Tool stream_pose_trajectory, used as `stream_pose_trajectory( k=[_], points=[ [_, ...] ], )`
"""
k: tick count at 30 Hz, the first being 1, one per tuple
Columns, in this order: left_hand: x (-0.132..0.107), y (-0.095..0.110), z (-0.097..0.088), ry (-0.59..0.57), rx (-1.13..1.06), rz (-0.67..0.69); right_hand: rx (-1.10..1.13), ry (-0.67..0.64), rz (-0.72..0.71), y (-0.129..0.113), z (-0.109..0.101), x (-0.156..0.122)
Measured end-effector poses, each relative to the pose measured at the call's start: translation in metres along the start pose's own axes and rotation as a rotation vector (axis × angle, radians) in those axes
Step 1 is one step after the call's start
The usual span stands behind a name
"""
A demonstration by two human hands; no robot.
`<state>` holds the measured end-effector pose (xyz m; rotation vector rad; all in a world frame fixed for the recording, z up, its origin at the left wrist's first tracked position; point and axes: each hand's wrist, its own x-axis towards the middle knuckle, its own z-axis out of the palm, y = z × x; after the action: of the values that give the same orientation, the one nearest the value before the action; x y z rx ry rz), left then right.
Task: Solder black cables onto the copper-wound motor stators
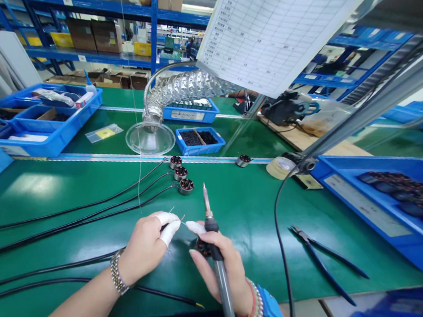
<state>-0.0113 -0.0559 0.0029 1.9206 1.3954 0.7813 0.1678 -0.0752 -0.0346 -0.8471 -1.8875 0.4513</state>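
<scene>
My left hand [147, 244], with white cots on two fingertips, pinches a thin wire end just above the green mat [245, 200]. My right hand [222, 264] grips a soldering iron [213, 238] upright, tip pointing up, and also cradles a small dark motor [203, 247] against its fingers; a white-cotted finger meets the same wire. Three small motors [180, 173] on black cables lie in a row just beyond the hands.
A fume extractor funnel [150, 137] on a foil hose stands behind the motors. Blue parts bins sit at left [43, 122], centre [199, 139] and right [391, 201]. Black cutters [320, 260], a tape roll [280, 167], a loose motor [243, 160] and a hanging paper chart [280, 22] are nearby.
</scene>
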Motion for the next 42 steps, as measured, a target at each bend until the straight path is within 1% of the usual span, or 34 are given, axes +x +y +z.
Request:
stream_pose_trajectory(
  k=[2,4,5,7,10,12,14,19,24,27,31,33,36,40,42],
  points=[
    [0.001,0.000,-0.003,-0.062,0.007,0.043,0.056,0.031,0.054,0.003,-0.004,0.002],
    [0.002,0.001,-0.006,-0.149,0.003,0.106,0.128,0.062,0.136,0.007,-0.008,0.007],
    [0.002,0.001,-0.008,-0.189,-0.006,0.136,0.162,0.057,0.171,0.009,-0.010,0.009],
    [0.002,0.002,-0.011,-0.252,-0.033,0.176,0.222,0.007,0.205,0.012,-0.012,0.014],
    [0.002,0.003,-0.014,-0.329,-0.071,0.192,0.302,-0.076,0.182,0.012,-0.011,0.019],
    [0.002,0.004,-0.015,-0.378,-0.102,0.199,0.343,-0.125,0.139,0.012,-0.011,0.020],
    [0.002,0.004,-0.015,-0.400,-0.137,0.200,0.360,-0.154,0.091,0.011,-0.011,0.021],
    [0.003,0.004,-0.016,-0.408,-0.180,0.173,0.337,-0.192,-0.003,0.009,-0.018,0.026],
    [0.002,0.004,-0.017,-0.442,-0.176,0.197,0.327,-0.229,-0.059,0.006,-0.022,0.033],
    [0.002,0.005,-0.015,-0.422,-0.159,0.218,0.351,-0.181,-0.006,0.006,-0.017,0.030],
    [0.003,0.005,-0.010,-0.356,-0.079,0.197,0.314,-0.018,0.036,0.009,-0.005,0.018],
    [0.002,0.005,-0.011,-0.359,-0.083,0.171,0.292,0.041,0.062,0.010,-0.001,0.012],
    [0.000,0.002,-0.014,-0.342,-0.172,0.087,0.316,0.091,0.124,0.008,0.001,0.009],
    [-0.002,-0.001,-0.017,-0.223,-0.332,-0.056,0.423,0.109,0.193,0.000,0.001,0.014],
    [-0.003,-0.001,-0.016,-0.225,-0.440,-0.087,0.473,0.113,0.216,-0.003,0.002,0.018]
  ],
)
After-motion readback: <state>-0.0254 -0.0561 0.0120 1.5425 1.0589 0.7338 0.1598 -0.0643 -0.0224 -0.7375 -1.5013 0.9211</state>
